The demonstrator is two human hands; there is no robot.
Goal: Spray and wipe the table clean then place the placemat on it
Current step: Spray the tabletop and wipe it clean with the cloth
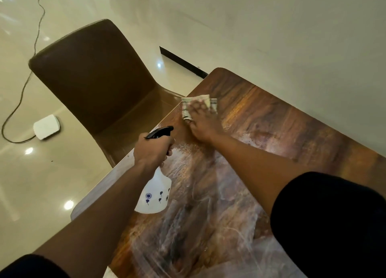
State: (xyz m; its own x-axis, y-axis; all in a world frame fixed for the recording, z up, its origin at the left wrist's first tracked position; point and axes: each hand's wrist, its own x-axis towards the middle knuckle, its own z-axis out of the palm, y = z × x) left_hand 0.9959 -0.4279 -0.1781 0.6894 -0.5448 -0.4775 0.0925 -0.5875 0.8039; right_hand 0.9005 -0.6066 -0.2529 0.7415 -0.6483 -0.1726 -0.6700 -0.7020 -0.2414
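One glossy brown wood-grain table [292, 127] with rounded corners fills the right and lower part of the view, its surface streaked with whitish wet smears and speckled with fine droplets. Two bare hands work over it. The left hand [151, 150] is curled tight around the black trigger head of one white plastic spray bottle [153, 194], which bears small dark blue printed marks; the bottle hangs tilted below the fist, over the table's left edge area, and whether its base touches the table cannot be told. The right hand [201, 124] lies with fingers spread flat on one pale folded cloth [198, 106], pressing it against the table close to the far left corner; the hand and cloth are blurred. Both arms end in black short sleeves at the lower corners of the view.

Just beside the table's left edge stands one brown padded chair [94, 79], its seat tucked partly under the table. Further left of the table, on the shiny cream tiled floor [52, 183], lies one small white rounded box [46, 126] with one dark cable [25, 85] running from it away across the floor.
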